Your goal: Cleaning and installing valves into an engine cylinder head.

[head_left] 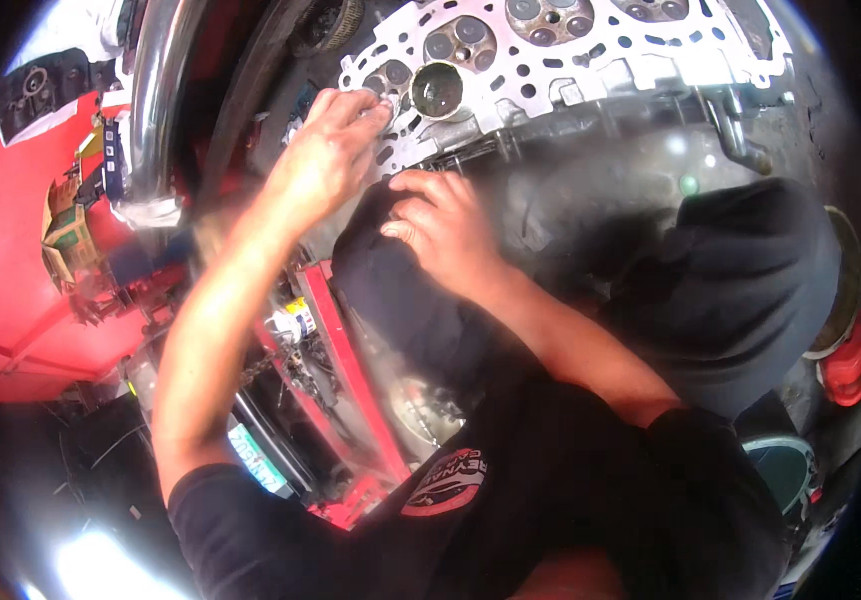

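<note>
A silvery engine cylinder head (pixel 510 100) lies with its flat face up, its round combustion chambers and valves (pixel 555 17) showing. At its left end, my left hand (pixel 335 140) reaches over a chamber with its fingers closed together at the surface; what they pinch is mostly hidden, with only a small pale bit at the tips. Just right of those fingers, a small round cup (pixel 437 90) with a light rim and dark inside stands on the face. My right hand (pixel 445 225) rests on my left knee by the near edge, fingers loosely bent and apart, holding nothing.
A bent metal pipe (pixel 740 135) sticks out at the head's near right side. Left are a shiny curved tube (pixel 160 100), a torn cardboard box (pixel 68 230) and a red surface (pixel 0 290). A red metal bar (pixel 350 370) stands beside my left leg, a bucket (pixel 780 465) lower right.
</note>
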### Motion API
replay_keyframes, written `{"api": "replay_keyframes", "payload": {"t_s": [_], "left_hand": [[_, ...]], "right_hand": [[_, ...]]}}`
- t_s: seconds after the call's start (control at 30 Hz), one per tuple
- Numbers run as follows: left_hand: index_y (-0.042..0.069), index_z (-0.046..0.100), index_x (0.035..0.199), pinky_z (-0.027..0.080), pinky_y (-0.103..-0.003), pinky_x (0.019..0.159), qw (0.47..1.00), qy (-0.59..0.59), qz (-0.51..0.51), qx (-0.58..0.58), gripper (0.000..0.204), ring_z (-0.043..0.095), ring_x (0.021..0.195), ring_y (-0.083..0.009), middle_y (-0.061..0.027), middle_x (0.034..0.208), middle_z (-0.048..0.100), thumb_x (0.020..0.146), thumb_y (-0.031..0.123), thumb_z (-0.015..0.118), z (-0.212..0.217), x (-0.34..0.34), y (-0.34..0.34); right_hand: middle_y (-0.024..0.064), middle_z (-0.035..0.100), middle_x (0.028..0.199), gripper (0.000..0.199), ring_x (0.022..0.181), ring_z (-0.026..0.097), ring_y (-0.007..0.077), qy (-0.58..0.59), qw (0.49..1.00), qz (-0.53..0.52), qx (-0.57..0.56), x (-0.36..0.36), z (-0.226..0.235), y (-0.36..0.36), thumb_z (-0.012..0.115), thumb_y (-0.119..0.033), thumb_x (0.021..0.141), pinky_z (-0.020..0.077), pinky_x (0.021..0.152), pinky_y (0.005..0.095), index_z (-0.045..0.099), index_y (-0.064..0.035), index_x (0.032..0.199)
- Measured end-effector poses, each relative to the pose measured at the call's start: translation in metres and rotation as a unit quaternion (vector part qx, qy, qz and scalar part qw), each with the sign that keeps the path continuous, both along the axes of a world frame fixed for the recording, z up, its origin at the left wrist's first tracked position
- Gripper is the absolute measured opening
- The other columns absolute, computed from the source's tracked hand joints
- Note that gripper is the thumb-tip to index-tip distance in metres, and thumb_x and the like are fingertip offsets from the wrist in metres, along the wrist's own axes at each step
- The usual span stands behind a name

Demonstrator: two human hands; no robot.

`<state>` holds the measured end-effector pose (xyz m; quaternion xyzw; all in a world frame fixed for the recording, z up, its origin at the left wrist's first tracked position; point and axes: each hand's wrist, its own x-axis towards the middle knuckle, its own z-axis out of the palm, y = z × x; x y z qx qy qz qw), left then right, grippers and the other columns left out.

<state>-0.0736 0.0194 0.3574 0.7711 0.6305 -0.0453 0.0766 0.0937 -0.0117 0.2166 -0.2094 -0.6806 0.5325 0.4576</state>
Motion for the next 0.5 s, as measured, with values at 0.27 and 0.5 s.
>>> {"api": "replay_keyframes", "payload": {"t_s": [0.27,0.5], "left_hand": [[0.001,0.068,0.115,0.053,-0.043,0.087,0.990,0.086,-0.057,-0.101,0.037,0.060,0.101,-0.0343,-0.0136,0.103,0.064,0.079,0.006,0.071,0.014,-0.009,0.022],[-0.003,0.069,0.104,0.054,-0.036,0.076,0.955,-0.006,0.233,-0.186,0.026,0.068,0.080,-0.0266,-0.0118,0.087,0.071,0.085,0.015,0.068,0.005,0.000,0.045]], "right_hand": [[0.0074,0.062,0.121,0.017,0.108,0.056,0.0323,0.013,0.999,-0.020,0.028,-0.003,0.000,0.004,0.074,-0.021,0.086,0.0476,0.094,0.0436,0.067,-0.0055,0.090],[0.0088,0.061,0.120,0.018,0.109,0.054,0.0336,0.026,0.999,-0.021,0.021,-0.004,-0.002,0.002,0.074,-0.020,0.086,0.0480,0.096,0.0433,0.066,-0.0047,0.089]]}}
